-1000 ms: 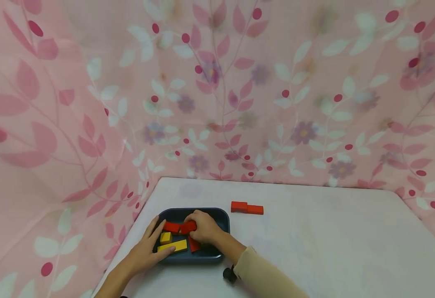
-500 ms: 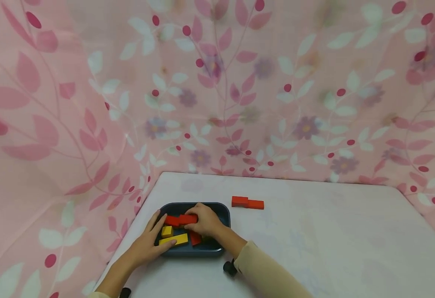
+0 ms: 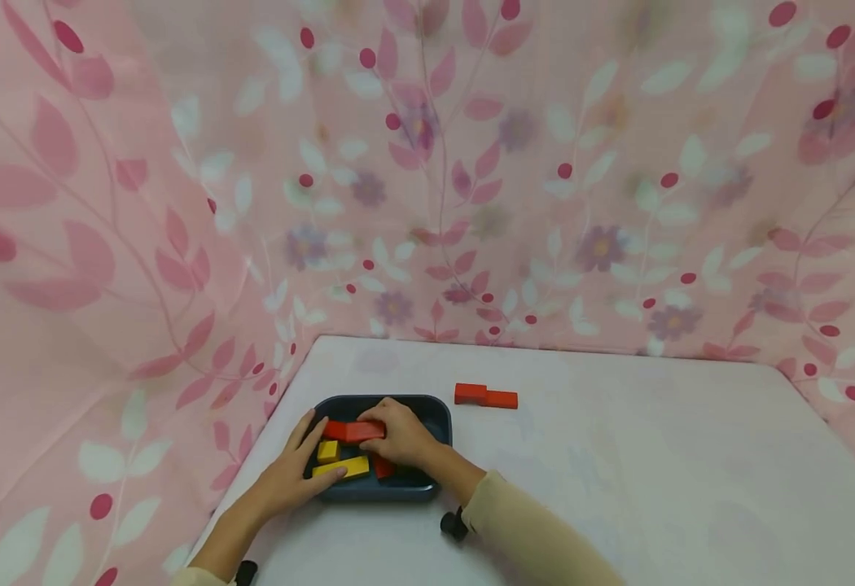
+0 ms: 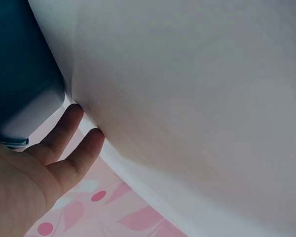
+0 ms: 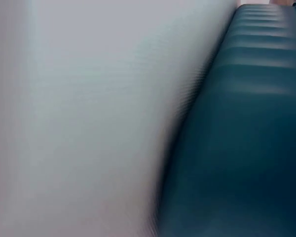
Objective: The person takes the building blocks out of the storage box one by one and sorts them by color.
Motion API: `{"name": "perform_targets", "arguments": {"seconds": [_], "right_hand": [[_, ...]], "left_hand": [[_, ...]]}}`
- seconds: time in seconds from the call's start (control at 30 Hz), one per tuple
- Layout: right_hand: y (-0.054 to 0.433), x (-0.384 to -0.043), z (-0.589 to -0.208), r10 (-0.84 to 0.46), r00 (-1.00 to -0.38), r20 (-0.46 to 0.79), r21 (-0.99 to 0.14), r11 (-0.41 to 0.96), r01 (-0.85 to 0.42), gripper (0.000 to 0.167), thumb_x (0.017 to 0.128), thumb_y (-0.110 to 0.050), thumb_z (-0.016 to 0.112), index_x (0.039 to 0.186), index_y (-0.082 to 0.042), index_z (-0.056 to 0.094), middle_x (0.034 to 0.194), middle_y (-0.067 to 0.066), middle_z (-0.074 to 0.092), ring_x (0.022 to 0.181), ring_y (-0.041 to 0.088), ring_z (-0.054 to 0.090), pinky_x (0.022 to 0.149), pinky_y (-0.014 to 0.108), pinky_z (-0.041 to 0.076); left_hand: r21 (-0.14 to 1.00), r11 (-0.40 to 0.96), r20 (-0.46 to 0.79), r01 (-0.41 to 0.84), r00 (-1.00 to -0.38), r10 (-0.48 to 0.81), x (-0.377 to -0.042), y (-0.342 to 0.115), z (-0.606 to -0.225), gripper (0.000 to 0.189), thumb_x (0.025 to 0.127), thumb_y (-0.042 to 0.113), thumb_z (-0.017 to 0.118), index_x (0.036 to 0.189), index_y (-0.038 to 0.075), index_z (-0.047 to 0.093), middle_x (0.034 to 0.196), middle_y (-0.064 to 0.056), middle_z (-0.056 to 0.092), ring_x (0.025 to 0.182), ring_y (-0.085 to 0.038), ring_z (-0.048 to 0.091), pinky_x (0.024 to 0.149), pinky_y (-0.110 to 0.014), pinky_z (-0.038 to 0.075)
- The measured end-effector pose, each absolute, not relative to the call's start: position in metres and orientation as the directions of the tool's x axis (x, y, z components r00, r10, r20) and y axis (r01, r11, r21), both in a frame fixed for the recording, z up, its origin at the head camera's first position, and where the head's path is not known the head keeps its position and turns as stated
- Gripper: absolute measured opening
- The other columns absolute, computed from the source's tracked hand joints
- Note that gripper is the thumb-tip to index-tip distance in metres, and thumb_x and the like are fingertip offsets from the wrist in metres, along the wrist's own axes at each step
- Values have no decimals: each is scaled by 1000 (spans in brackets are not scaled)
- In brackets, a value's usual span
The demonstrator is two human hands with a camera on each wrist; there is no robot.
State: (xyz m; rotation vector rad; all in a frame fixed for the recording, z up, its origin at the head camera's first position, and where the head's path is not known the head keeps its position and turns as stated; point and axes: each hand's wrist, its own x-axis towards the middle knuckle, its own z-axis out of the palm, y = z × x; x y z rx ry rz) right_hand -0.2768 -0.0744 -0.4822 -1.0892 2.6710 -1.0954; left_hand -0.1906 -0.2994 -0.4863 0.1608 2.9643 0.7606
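A dark blue tray (image 3: 379, 494) stands on the white table with red and yellow wooden blocks inside. My right hand (image 3: 401, 433) reaches in from the right and pinches a red block (image 3: 364, 431), whose left end meets another red block (image 3: 335, 430). My left hand (image 3: 284, 480) lies along the tray's left side, fingers extended and spread. Its thumb rests over the long yellow block (image 3: 357, 467); a short yellow block (image 3: 328, 452) sits just behind. Below the right hand, a further red block (image 3: 383, 466) is partly covered. The left wrist view shows two fingers (image 4: 84, 150) outside the tray wall.
Behind the tray, to the right, two red blocks (image 3: 470, 393) lie end to end on the table (image 3: 655, 464). Pink floral cloth (image 3: 515, 203) hangs behind and at the left. In the right wrist view, the tray's outer wall (image 5: 241, 143) fills the right side.
The right hand has shifted its red block slightly left and straightened it against the neighbouring red block. The left hand has stayed at the tray's left side. The head view has tilted slightly.
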Motion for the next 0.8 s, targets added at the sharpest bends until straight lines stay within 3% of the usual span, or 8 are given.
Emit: {"name": "perform_targets", "arguments": {"seconds": [0.23, 0.53, 0.8], "right_hand": [[-62, -275, -460, -668, -707, 232, -613, 464, -639, 36, 86, -27, 78, 120, -20, 70, 110, -2, 63, 92, 5, 55, 84, 16, 51], [-21, -266, -420, -703, -683, 201, -672, 409, -618, 37, 84, -24, 80, 118, -17, 67, 109, -3, 64, 94, 9, 57, 85, 16, 53], [17, -257, -419, -638, -758, 135, -754, 430, -496, 34, 82, -23, 82, 113, -21, 69, 102, -4, 62, 78, 14, 55, 65, 22, 54]], "left_hand": [[477, 874, -45, 90, -991, 126, -191, -301, -485, 94, 87, 69, 57, 159, 23, 20, 167, -9, 3, 140, -48, 37, 101, -73, 39], [467, 881, -62, 76, -991, 118, -194, -302, -483, 96, 85, 71, 58, 159, 25, 19, 167, -9, 2, 141, -47, 35, 102, -72, 38], [484, 872, -64, 67, -992, 112, -192, -300, -487, 96, 84, 70, 60, 159, 25, 20, 168, -9, 2, 141, -46, 35, 103, -72, 38]]}}
